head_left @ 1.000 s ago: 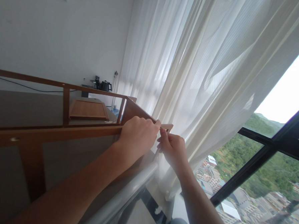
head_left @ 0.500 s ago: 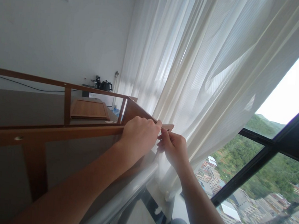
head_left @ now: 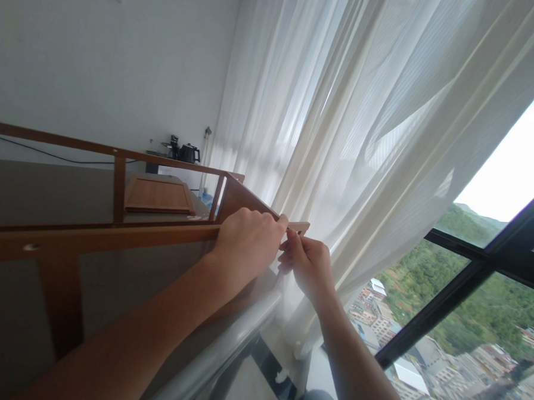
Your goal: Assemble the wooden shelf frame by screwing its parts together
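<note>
In the head view, the wooden frame (head_left: 149, 234) stands left of the curtain (head_left: 337, 138), its near corner reaching in front of it. It looks stiff, smooth and probably more awkward than heavy, best held at that corner. Left of the curtain, the left hand (head_left: 250, 241) grips the frame, fingers curled over; before the curtain, the right hand (head_left: 309, 263) has fingers nearly together at the corner, any small held piece hidden, so I cannot tell their grip.

Pale wall (head_left: 122, 67) behind; sheer white curtains (head_left: 356, 109) hang beside dark-framed window (head_left: 488, 253); daylight, buildings (head_left: 412, 375), green hillside (head_left: 463, 288) outside.
</note>
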`<action>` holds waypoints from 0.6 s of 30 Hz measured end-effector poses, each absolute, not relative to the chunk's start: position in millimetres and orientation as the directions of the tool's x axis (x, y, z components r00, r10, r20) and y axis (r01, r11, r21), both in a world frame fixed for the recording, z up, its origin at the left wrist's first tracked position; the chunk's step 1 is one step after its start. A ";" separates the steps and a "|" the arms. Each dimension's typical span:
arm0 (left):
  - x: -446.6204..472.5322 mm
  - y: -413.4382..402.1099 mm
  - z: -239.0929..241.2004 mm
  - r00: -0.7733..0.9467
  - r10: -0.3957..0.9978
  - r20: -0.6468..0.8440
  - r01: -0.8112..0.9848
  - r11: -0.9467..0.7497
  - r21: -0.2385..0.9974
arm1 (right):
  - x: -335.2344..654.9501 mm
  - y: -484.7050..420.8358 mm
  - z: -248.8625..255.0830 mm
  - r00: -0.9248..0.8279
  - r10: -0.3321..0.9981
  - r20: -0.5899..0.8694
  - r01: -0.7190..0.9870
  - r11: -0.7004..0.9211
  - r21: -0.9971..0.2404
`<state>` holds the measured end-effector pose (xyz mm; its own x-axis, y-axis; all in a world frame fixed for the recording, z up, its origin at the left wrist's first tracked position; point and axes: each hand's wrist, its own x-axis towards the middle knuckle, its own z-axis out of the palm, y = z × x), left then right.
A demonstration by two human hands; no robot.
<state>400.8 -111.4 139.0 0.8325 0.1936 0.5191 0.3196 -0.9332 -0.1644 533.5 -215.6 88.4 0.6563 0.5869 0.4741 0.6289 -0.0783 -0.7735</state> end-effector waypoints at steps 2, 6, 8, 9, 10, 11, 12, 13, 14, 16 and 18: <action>400.7 -111.5 138.9 0.827 0.191 0.528 0.320 -0.933 -0.163 | 533.9 -215.4 88.1 0.643 0.589 0.490 0.649 -0.080 -0.756; 400.1 -112.1 139.8 0.827 0.202 0.525 0.324 -0.934 -0.150 | 533.7 -214.6 87.6 0.600 0.579 0.553 0.732 -0.118 -0.671; 400.0 -111.9 140.3 0.836 0.197 0.512 0.314 -0.937 -0.152 | 533.2 -214.2 87.6 0.600 0.582 0.549 0.729 -0.115 -0.675; 400.1 -111.6 140.4 0.839 0.194 0.509 0.310 -0.938 -0.153 | 533.0 -214.1 87.7 0.605 0.587 0.539 0.719 -0.112 -0.685; 400.2 -111.2 140.4 0.841 0.188 0.508 0.305 -0.940 -0.156 | 532.9 -214.1 88.0 0.609 0.590 0.529 0.711 -0.111 -0.694; 400.5 -110.7 140.1 0.841 0.183 0.509 0.300 -0.941 -0.158 | 532.9 -214.2 88.3 0.612 0.593 0.524 0.708 -0.116 -0.697; 400.8 -110.2 139.8 0.841 0.179 0.510 0.297 -0.941 -0.159 | 533.0 -214.3 88.5 0.613 0.592 0.523 0.711 -0.125 -0.692; 401.1 -109.7 139.4 0.840 0.177 0.513 0.296 -0.942 -0.160 | 533.2 -214.3 88.8 0.611 0.590 0.527 0.719 -0.135 -0.682; 401.4 -109.4 138.9 0.839 0.176 0.515 0.297 -0.941 -0.161 | 533.4 -214.4 89.0 0.609 0.587 0.533 0.727 -0.145 -0.672; 401.8 -109.0 138.2 0.835 0.179 0.520 0.304 -0.938 -0.165 | 533.8 -214.3 89.0 0.610 0.584 0.536 0.729 -0.147 -0.669; 401.8 -109.0 138.1 0.832 0.177 0.525 0.307 -0.936 -0.171 | 534.1 -214.0 88.6 0.615 0.588 0.525 0.712 -0.127 -0.691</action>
